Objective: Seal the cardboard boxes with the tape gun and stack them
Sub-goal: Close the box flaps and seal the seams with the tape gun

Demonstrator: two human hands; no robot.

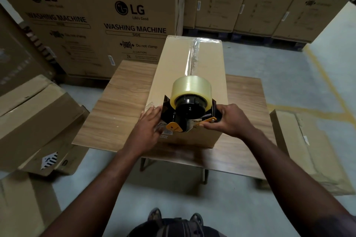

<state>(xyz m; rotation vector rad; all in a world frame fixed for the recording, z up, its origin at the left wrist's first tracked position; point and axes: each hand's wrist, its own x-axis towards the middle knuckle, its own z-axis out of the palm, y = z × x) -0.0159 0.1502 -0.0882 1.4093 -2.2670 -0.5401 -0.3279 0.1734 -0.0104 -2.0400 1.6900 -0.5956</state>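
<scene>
A long closed cardboard box (173, 67) lies on a small wooden table (119, 106), with a strip of clear tape (191, 57) running down its top seam. A black and orange tape gun (189, 113) carrying a large clear roll sits at the box's near end. My right hand (231, 119) grips the tape gun's right side. My left hand (148, 129) lies with straight fingers against the box's near left corner, beside the gun.
Large washing machine cartons (107, 21) stand behind the table and along the back wall. Tilted cardboard boxes (38, 125) lean at the left. A flattened carton (308, 148) lies on the floor to the right. Yellow floor lines run at the right.
</scene>
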